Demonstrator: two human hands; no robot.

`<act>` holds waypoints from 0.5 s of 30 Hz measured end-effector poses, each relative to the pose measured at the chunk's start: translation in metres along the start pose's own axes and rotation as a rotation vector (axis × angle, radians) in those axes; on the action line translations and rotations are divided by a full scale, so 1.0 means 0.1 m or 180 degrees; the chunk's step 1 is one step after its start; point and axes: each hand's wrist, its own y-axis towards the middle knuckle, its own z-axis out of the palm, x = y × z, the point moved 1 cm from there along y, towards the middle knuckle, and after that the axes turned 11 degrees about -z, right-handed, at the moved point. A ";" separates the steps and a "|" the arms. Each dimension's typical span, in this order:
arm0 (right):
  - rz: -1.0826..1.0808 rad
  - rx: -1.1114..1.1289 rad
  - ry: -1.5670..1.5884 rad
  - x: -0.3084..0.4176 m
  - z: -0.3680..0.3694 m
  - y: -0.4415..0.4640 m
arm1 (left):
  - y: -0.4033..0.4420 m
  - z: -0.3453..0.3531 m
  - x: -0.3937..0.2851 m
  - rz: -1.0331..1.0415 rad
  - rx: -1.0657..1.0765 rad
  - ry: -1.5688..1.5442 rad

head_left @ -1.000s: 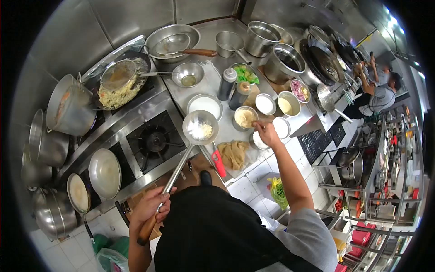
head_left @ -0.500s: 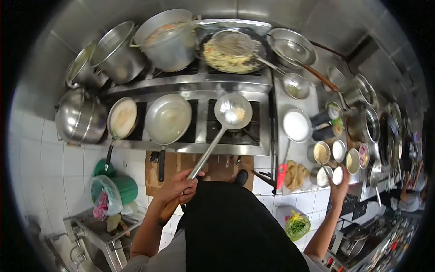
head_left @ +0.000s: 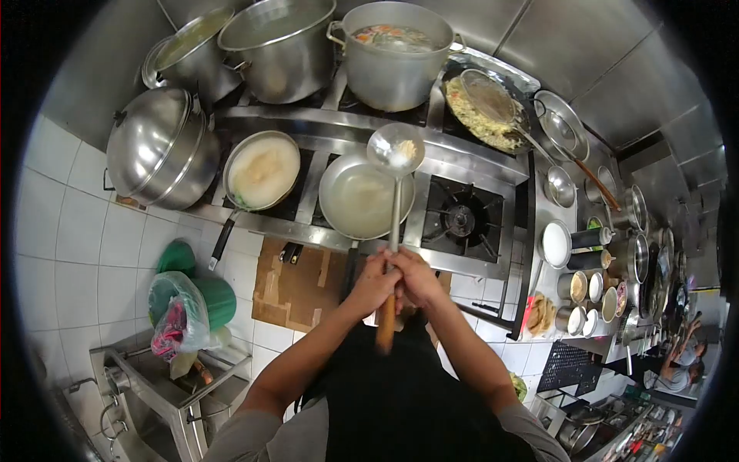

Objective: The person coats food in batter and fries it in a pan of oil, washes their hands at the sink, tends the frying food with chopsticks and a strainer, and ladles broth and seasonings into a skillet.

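Note:
A long-handled ladle (head_left: 396, 213) with a wooden end is held in front of me. Its bowl carries a small pale, grainy heap and hangs above the rim of a frying pan (head_left: 358, 202) of cloudy liquid. My left hand (head_left: 373, 286) is closed around the handle. Against it, my right hand (head_left: 416, 278) is also closed on the handle, fingers partly hidden. To the left, a second frying pan (head_left: 262, 171) holds a pale, frothy food with a little green at its edge.
Behind stand large pots, including a stockpot (head_left: 396, 65) of vegetables in liquid, and a wok (head_left: 481, 115) of shredded food under a strainer. A bare burner (head_left: 461, 220) lies right of the pan. Seasoning containers (head_left: 572, 287) line the right counter; a green bin (head_left: 212, 300) stands lower left.
My right hand has left the seasoning containers and joined my left hand on the ladle. The ladle now sits over the middle pan, and my view has turned toward the left.

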 end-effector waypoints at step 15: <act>-0.2202 -0.0970 -0.4536 -0.27 -0.66 0.28 | -1.06 -2.20 3.24 -0.1202 -0.2381 0.0848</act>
